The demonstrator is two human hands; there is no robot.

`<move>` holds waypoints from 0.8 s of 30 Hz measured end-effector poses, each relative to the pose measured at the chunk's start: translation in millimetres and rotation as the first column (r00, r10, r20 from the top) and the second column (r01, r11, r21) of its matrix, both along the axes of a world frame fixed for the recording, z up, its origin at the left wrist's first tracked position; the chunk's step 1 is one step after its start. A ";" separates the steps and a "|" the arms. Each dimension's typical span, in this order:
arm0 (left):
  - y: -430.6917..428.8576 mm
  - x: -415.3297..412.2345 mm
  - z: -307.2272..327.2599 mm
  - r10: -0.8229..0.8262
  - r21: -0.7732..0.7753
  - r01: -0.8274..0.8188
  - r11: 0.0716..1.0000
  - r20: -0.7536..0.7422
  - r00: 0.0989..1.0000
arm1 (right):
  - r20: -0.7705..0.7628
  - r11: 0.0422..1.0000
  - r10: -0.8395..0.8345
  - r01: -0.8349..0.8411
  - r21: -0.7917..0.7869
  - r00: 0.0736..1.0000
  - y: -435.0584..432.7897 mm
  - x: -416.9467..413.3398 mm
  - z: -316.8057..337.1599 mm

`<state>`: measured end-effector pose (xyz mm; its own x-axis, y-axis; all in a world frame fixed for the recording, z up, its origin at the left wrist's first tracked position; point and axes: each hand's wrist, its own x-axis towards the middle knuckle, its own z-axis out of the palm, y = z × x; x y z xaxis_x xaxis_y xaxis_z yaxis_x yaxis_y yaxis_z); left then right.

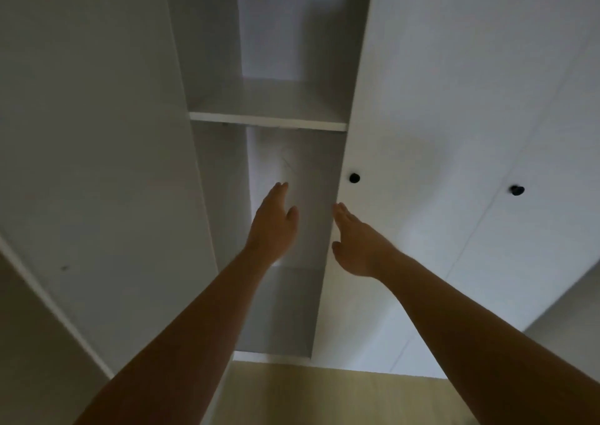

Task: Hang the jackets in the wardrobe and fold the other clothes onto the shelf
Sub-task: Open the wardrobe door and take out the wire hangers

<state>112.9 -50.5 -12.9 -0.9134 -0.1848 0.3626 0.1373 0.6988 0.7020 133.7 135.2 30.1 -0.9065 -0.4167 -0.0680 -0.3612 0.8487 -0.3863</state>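
Observation:
A white wardrobe stands in front of me with one narrow compartment open. Its shelf crosses the compartment above my hands. My left hand reaches into the lower space with straight fingers and holds nothing. My right hand is stretched out flat, fingertips at the edge of the closed door on the right. No jacket or other clothes are in view.
The open left door swings out toward me on the left. Two black knobs sit on the closed doors to the right. Pale wooden floor shows at the bottom.

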 end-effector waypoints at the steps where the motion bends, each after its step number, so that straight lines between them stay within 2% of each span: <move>1: 8.2 -19.5 2.1 -0.036 0.034 0.036 0.999 -0.004 0.999 | -0.002 1.000 -0.018 0.018 -0.002 1.000 8.1 -8.5 -3.0; 5: 42.1 -91.4 7.6 -0.237 0.294 0.193 0.936 0.122 0.964 | 0.046 0.989 -0.145 0.145 -0.005 0.988 36.6 -43.1 -20.9; 8: 63.5 -136.5 8.1 -0.306 0.451 0.197 0.870 0.181 0.935 | 0.072 0.978 -0.204 0.206 -0.023 0.976 44.4 -61.5 -29.3; 15: 95.3 -206.4 4.3 -0.354 0.633 0.231 0.739 0.073 0.932 | 0.063 0.948 -0.289 0.295 -0.117 0.955 57.2 -86.4 -34.7; 21: 102.2 -195.8 -10.3 -0.277 0.681 0.173 0.712 0.046 0.960 | 0.060 0.935 -0.320 0.325 -0.140 0.945 73.5 -78.9 -36.9; 24: 103.1 -180.3 -8.8 -0.296 0.672 0.188 0.716 0.048 0.954 | 0.081 0.924 -0.335 0.344 -0.170 0.939 76.8 -70.2 -35.6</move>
